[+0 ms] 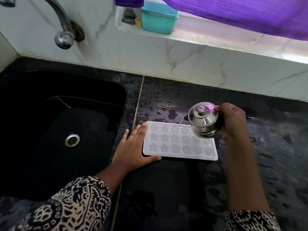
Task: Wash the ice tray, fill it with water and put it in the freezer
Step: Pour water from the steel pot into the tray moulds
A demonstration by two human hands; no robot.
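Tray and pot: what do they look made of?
The tray looks like plastic or perhaps silicone: translucent white, matt, with the star and heart moulds showing softly. The pot seems to be polished steel: its mirror-bright lid and body reflect the purple light.

The ice tray [175,144] is milky white, its hollows patterned as stars, flowers and hearts. The counter [183,189] is black with grey mottling, the sink [83,84] plain black. The little pot [204,120] is shiny silver with a purple glint. The sleeves [66,205] carry a black-and-cream print. Behind, the wall [150,52] is white with grey veins, the tub [158,20] teal, the cloth [250,14] purple.
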